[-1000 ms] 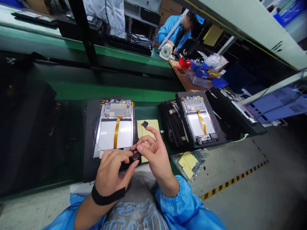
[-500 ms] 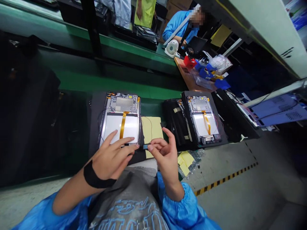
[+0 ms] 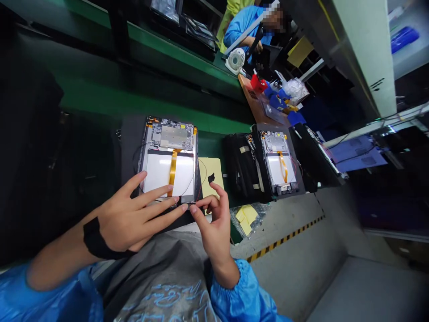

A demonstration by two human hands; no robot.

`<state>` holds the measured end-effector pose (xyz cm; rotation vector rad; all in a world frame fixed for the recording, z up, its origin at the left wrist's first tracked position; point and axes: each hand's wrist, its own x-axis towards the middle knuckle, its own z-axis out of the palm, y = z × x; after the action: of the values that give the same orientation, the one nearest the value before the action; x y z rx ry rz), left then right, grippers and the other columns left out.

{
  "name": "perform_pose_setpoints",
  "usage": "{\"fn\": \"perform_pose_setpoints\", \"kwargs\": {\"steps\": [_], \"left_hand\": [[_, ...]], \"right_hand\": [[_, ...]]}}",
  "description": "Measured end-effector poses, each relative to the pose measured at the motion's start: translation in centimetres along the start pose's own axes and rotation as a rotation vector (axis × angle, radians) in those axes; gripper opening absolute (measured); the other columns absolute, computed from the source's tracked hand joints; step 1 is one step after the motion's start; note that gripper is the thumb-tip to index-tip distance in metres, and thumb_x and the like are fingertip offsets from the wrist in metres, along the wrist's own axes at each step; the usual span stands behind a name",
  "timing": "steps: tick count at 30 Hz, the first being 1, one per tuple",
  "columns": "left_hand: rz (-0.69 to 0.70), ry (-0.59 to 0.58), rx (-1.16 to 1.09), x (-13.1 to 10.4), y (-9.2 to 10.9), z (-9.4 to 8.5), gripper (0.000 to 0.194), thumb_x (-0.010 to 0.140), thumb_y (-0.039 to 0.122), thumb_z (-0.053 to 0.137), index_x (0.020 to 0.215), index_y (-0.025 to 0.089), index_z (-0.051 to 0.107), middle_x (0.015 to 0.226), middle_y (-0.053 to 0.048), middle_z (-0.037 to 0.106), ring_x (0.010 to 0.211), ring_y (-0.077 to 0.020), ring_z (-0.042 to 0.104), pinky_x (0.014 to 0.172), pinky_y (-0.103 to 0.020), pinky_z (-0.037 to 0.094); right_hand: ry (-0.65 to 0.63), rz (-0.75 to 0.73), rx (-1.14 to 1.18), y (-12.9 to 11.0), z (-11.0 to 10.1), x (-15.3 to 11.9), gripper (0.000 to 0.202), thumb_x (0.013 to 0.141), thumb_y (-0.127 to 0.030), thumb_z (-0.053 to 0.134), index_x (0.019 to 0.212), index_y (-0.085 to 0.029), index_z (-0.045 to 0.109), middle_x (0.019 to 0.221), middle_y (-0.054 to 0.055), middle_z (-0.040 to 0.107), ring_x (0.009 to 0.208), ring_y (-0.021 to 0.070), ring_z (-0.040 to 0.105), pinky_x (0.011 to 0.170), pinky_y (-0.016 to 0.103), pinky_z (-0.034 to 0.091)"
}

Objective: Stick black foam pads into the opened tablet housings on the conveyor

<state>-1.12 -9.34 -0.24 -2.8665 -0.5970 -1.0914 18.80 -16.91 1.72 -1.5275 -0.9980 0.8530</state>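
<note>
At the far left, a black cloth-like band (image 3: 100,239) circled the wrist of the person's left hand (image 3: 130,219). That hand was spread, palm down and gripping nothing, its fingers reaching over the lower part of a tablet-like device with a bare circuit board, white panels and orange ribbon (image 3: 160,165), probably to steady it. The device lay on a black pad (image 3: 129,143), perhaps for cushioning. Below it, the grey garment (image 3: 167,268) carried light-blue script too distorted to read.

At the device's lower right corner, the right hand (image 3: 214,228) brought thumb and forefinger together as if for fine work; whether anything was pinched there could not be told. By its raised fingertip showed a small black scrap (image 3: 211,178), against a pale yellow sheet (image 3: 214,166); whether it stuck to the finger was unclear.

Just beyond, a clear plastic bag with yellow pieces (image 3: 247,215) lay near the bench edge. Further right, a similar device (image 3: 279,167) rested on dark backing. No brand or label was legible.
</note>
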Motion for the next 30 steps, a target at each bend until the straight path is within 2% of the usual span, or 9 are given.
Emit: {"fn": "perform_pose_setpoints", "kwargs": {"steps": [5, 10, 14, 17, 22, 26, 28, 30], "left_hand": [[-0.031, 0.080, -0.050, -0.5, -0.2, 0.5, 0.034, 0.095, 0.005, 0.055, 0.121, 0.021, 0.068, 0.116, 0.000, 0.079, 0.119, -0.0195, 0.070, 0.133, -0.053, 0.019], [0.027, 0.107, 0.011, -0.3, -0.4, 0.7, 0.025, 0.099, 0.007, 0.054, 0.117, 0.017, 0.068, 0.111, -0.001, 0.080, 0.117, -0.0170, 0.070, 0.134, -0.049, 0.015], [-0.017, 0.108, 0.106, -0.5, 0.2, 0.8, 0.025, 0.099, 0.009, 0.056, 0.120, 0.015, 0.067, 0.122, -0.008, 0.077, 0.122, -0.0208, 0.068, 0.133, -0.051, 0.017], [-0.109, 0.109, 0.175, -0.8, 1.7, 1.3, 0.029, 0.096, 0.012, 0.061, 0.124, 0.011, 0.066, 0.126, -0.013, 0.075, 0.121, -0.0261, 0.068, 0.132, -0.055, 0.016], [-0.283, 0.092, 0.169, -0.6, 4.7, 2.6, 0.030, 0.099, 0.022, 0.058, 0.126, 0.011, 0.065, 0.134, -0.017, 0.070, 0.129, -0.0313, 0.063, 0.130, -0.057, 0.020], [-0.416, 0.084, 0.140, 0.1, 5.4, 2.9, 0.027, 0.098, 0.025, 0.058, 0.123, 0.018, 0.067, 0.139, -0.016, 0.067, 0.131, -0.0352, 0.060, 0.123, -0.061, 0.031], [-0.461, 0.065, 0.088, 0.4, 5.2, 2.7, 0.024, 0.099, 0.027, 0.056, 0.119, 0.023, 0.069, 0.139, -0.014, 0.065, 0.133, -0.0387, 0.058, 0.116, -0.064, 0.036], [-0.479, 0.053, 0.051, 0.7, 4.9, 2.6, 0.023, 0.099, 0.027, 0.054, 0.116, 0.025, 0.069, 0.142, -0.014, 0.063, 0.135, -0.0408, 0.055, 0.113, -0.066, 0.039]], "right_hand": [[0.006, -0.096, -0.150, 0.3, 0.2, -0.2, 0.058, 0.089, -0.022, 0.073, 0.141, -0.025, 0.048, 0.090, -0.003, 0.065, 0.089, 0.0175, 0.062, 0.093, 0.036, 0.046], [0.039, -0.135, -0.311, 1.0, 0.1, -0.2, 0.068, 0.087, -0.027, 0.078, 0.146, -0.028, 0.045, 0.117, 0.003, 0.060, 0.114, 0.0214, 0.057, 0.104, 0.040, 0.041], [0.025, -0.163, -0.341, 1.7, -0.3, -0.3, 0.073, 0.089, -0.031, 0.077, 0.152, -0.030, 0.039, 0.128, 0.006, 0.057, 0.124, 0.0232, 0.054, 0.106, 0.040, 0.040], [0.040, -0.208, -0.333, 2.4, -0.4, -0.4, 0.072, 0.090, -0.031, 0.077, 0.151, -0.031, 0.039, 0.129, 0.006, 0.057, 0.124, 0.0226, 0.054, 0.106, 0.039, 0.041], [0.068, -0.286, -0.255, 3.4, -0.4, -0.5, 0.061, 0.090, -0.026, 0.077, 0.145, -0.032, 0.049, 0.123, 0.005, 0.059, 0.112, 0.0197, 0.056, 0.097, 0.035, 0.045], [0.120, -0.284, -0.035, 2.5, -1.1, -0.6, 0.039, 0.093, -0.024, 0.075, 0.129, -0.033, 0.062, 0.101, 0.000, 0.060, 0.094, 0.0142, 0.058, 0.087, 0.028, 0.048], [0.071, -0.191, 0.166, 1.5, -1.7, -0.4, 0.027, 0.094, -0.028, 0.074, 0.120, -0.030, 0.067, 0.082, -0.003, 0.058, 0.074, 0.0110, 0.055, 0.071, 0.022, 0.047], [-0.087, 0.002, 0.407, 0.3, -2.4, -0.1, 0.021, 0.093, -0.034, 0.076, 0.112, -0.027, 0.069, 0.066, -0.007, 0.049, 0.055, 0.0075, 0.042, 0.054, 0.017, 0.039]]}}
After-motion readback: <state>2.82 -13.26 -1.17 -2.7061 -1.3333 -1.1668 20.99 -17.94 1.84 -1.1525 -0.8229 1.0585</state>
